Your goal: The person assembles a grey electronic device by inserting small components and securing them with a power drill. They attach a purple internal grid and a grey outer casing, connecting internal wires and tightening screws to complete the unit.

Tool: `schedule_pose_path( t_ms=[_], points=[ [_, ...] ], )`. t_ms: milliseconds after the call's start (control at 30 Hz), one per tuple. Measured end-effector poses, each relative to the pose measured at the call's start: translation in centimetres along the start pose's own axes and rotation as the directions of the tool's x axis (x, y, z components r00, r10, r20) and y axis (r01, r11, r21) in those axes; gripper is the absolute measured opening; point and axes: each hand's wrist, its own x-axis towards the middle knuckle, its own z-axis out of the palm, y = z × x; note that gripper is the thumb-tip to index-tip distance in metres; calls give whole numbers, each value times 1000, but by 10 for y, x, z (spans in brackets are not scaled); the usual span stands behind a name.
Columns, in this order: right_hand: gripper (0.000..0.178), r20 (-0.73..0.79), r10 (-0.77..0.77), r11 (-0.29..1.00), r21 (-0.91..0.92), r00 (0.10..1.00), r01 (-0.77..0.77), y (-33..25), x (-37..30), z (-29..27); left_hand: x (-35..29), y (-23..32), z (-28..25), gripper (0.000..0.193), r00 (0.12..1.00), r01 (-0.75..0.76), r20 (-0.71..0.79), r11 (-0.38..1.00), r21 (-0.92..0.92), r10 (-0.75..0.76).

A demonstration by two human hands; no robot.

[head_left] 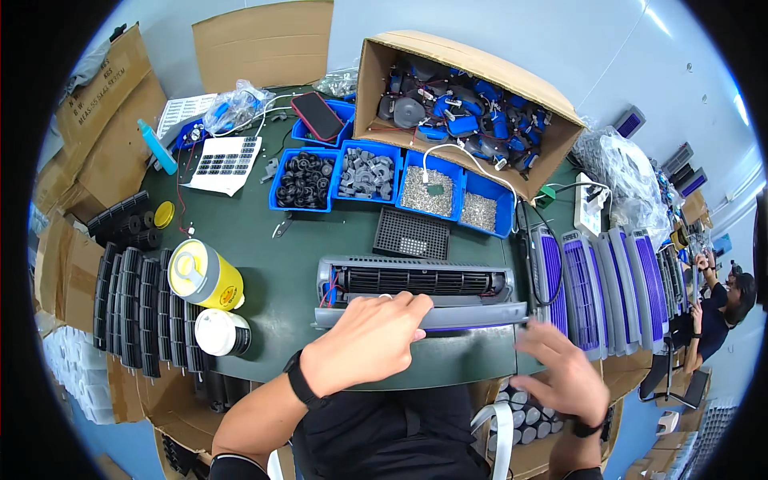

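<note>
The left hand [368, 340] has its fingers curled over the near side of a grey-and-purple fan housing [472, 317], but can't really tell how tight that grip is. The right hand [564, 372] is just off the housing's right end, kinda blurry, fingers loosely apart, nothing obvious in them. Housing's lying open on the table [284, 268], black fan roller [416, 282] showing. Probably light, stiff, slightly slick plastic; I'd grab the solid ends, since the roller blades and thin wires [330, 294] look fragile.
</note>
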Motion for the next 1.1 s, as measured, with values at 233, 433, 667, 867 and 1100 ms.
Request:
schedule_pose_path(
  t_ms=[233, 433, 667, 867, 1100],
  points=[
    [44, -154, -365, 931, -52, 918, 361, -24, 91, -53, 10, -12, 30, 40, 995, 34, -94, 993, 110, -24],
    [60, 217, -139, 936, -289, 966, 200, 10, 291, -20, 16, -14, 45, 49, 950, -20, -300, 979, 203, 81],
    [41, -14, -76, 938, -341, 997, 66, 48, 359, 9, 17, -14, 47, 48, 940, -19, -329, 977, 211, 90],
    [16, -427, -211, 964, 55, 879, 258, 7, 217, -19, 13, -20, 45, 48, 952, 24, -304, 984, 178, 32],
    [20, -584, 117, 903, 400, 803, 160, 30, 53, 52, 22, -17, 47, 50, 954, 5, -295, 979, 205, 57]
  ],
)
